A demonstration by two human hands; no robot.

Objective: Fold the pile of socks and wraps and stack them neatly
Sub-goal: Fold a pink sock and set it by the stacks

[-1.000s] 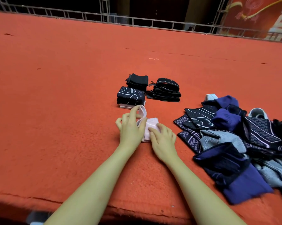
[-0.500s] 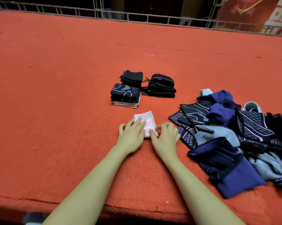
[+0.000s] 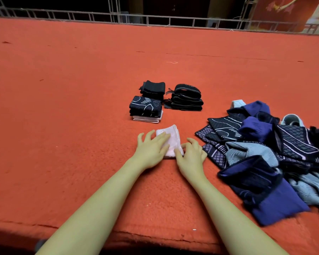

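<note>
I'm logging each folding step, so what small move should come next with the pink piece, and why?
Probably lift the pink piece and set it on the near stack. It already lies folded flat under the left hand, with the right hand at its near corner. That stack has a pink piece at its bottom and stands just beyond, while the unfolded pile waits to the right.

Both arms reach forward — left grip (image 3: pixel 151 146) flat with fingers spread, right grip (image 3: pixel 191 155) loosely curled.

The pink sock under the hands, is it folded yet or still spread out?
Folded. The pink sock lies as a compact rectangle with layered edges at its far end, left hand pressing flat on it, right hand at its near corner.
</note>
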